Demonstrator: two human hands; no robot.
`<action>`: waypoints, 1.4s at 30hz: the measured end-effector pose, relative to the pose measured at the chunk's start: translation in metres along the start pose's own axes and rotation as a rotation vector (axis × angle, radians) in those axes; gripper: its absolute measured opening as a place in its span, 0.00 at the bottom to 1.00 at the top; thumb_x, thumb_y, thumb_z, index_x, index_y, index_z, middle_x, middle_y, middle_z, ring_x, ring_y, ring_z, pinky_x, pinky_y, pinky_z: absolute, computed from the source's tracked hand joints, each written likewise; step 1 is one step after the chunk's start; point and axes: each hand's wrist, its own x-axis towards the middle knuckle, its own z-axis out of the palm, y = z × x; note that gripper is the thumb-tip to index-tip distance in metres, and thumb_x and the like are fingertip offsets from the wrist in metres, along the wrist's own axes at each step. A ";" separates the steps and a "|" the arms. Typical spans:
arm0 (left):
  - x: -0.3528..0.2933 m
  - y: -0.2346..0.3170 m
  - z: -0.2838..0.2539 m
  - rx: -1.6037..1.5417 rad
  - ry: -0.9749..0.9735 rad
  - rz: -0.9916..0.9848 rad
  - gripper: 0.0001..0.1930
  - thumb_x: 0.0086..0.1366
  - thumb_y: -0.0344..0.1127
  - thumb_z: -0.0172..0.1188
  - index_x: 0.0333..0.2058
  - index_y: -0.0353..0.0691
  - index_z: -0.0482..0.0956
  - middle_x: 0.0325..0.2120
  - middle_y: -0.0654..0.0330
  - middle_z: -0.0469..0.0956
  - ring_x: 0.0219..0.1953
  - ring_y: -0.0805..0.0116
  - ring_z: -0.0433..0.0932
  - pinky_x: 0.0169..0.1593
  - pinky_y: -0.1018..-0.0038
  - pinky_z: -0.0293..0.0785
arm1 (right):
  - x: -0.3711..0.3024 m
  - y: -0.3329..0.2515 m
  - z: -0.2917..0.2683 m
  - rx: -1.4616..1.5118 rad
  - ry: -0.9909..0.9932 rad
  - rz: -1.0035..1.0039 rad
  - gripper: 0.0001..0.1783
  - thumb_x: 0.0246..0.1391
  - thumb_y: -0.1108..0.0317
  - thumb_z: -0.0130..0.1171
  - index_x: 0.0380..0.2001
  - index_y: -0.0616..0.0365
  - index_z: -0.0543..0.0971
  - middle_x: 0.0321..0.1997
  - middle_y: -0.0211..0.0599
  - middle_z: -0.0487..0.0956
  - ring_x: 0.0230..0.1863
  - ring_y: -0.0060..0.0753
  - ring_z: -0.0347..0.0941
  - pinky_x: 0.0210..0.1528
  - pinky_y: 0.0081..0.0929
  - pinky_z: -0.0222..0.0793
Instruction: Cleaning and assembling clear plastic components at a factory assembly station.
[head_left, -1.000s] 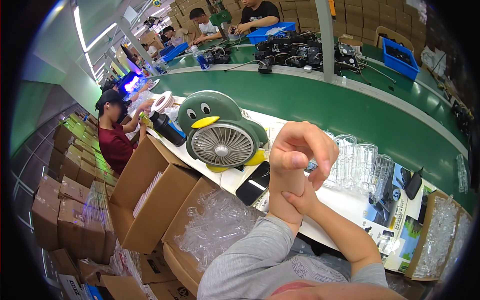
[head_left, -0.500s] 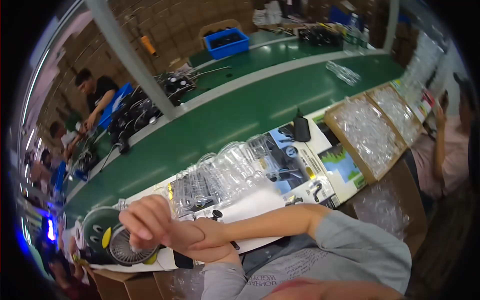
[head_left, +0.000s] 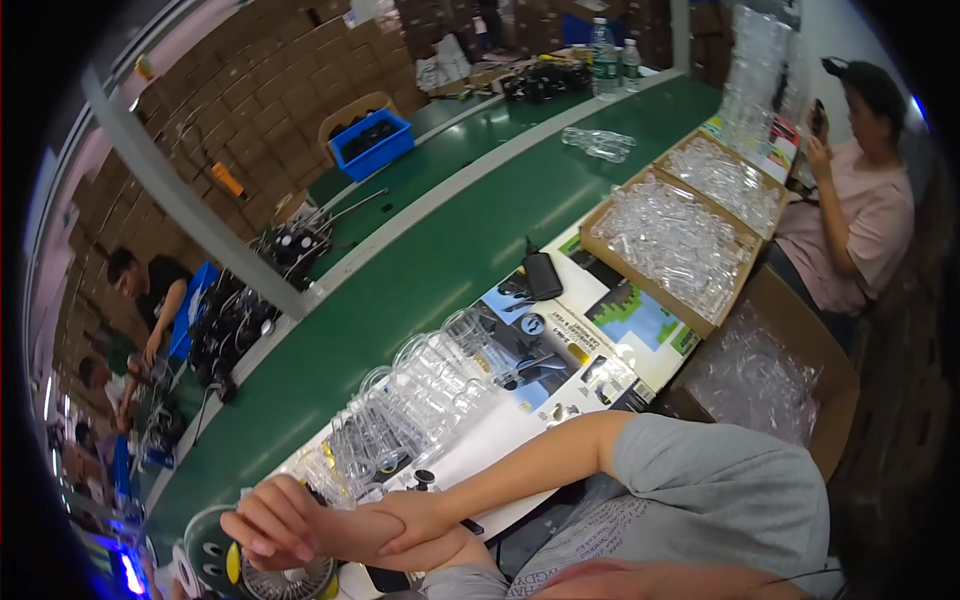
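Clear plastic pieces (head_left: pixel 425 385) lie in a row on the table (head_left: pixel 482 458), one end near my left hand (head_left: pixel 270 522). I'd call this a rest: its fingers bend loosely, holding nothing I see, and my right hand (head_left: pixel 415 520) wraps the left forearm (head_left: pixel 345 532) (funny handle!). Picking one up would need that blocking grip to let go. A fan (head_left: pixel 290 583) sits partly behind the left hand; a black case (head_left: pixel 541 277) lies past the row.

Even, fairly bright light glints off the clear plastic pieces (head_left: pixel 430 385) and sheens the green belt (head_left: pixel 400 300). The fisheye bends the pale post (head_left: pixel 190 195); the blue glow (head_left: pixel 132 575) (blown out) sits where details seem blurred.
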 end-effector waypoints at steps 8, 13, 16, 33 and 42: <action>-0.004 0.009 -0.001 -0.195 0.028 0.000 0.06 0.60 0.31 0.51 0.24 0.42 0.67 0.09 0.69 0.66 0.11 0.81 0.59 0.23 0.81 0.53 | -0.003 -0.022 -0.008 -0.138 -0.005 0.008 0.32 0.40 0.49 0.61 0.46 0.57 0.67 0.32 0.49 0.77 0.35 0.52 0.73 0.39 0.37 0.67; 0.000 0.015 -0.002 -0.316 0.113 0.102 0.05 0.59 0.29 0.50 0.24 0.41 0.67 0.08 0.69 0.64 0.11 0.81 0.59 0.23 0.81 0.53 | -0.023 -0.075 -0.031 -0.803 -0.027 0.018 0.23 0.44 0.54 0.59 0.41 0.54 0.71 0.28 0.41 0.78 0.29 0.44 0.75 0.31 0.34 0.70; -0.001 0.016 -0.008 -0.173 0.258 0.164 0.04 0.59 0.28 0.48 0.25 0.39 0.68 0.08 0.69 0.63 0.11 0.81 0.57 0.22 0.82 0.53 | -0.044 -0.104 -0.061 -0.709 0.227 -0.333 0.10 0.45 0.66 0.57 0.33 0.52 0.77 0.27 0.32 0.78 0.26 0.32 0.76 0.27 0.25 0.70; 0.004 -0.014 0.003 0.133 0.349 0.025 0.10 0.63 0.36 0.46 0.25 0.37 0.66 0.09 0.64 0.59 0.11 0.79 0.51 0.18 0.80 0.45 | -0.022 -0.058 -0.160 -1.428 0.276 0.545 0.32 0.38 0.43 0.61 0.37 0.60 0.69 0.25 0.45 0.78 0.29 0.43 0.76 0.31 0.39 0.70; 0.011 -0.038 0.005 0.942 0.283 -0.431 0.12 0.62 0.36 0.51 0.34 0.31 0.75 0.22 0.60 0.75 0.24 0.80 0.70 0.28 0.86 0.62 | -0.021 -0.107 -0.177 -1.083 0.475 0.433 0.28 0.39 0.45 0.63 0.30 0.57 0.66 0.29 0.42 0.77 0.32 0.40 0.76 0.36 0.34 0.70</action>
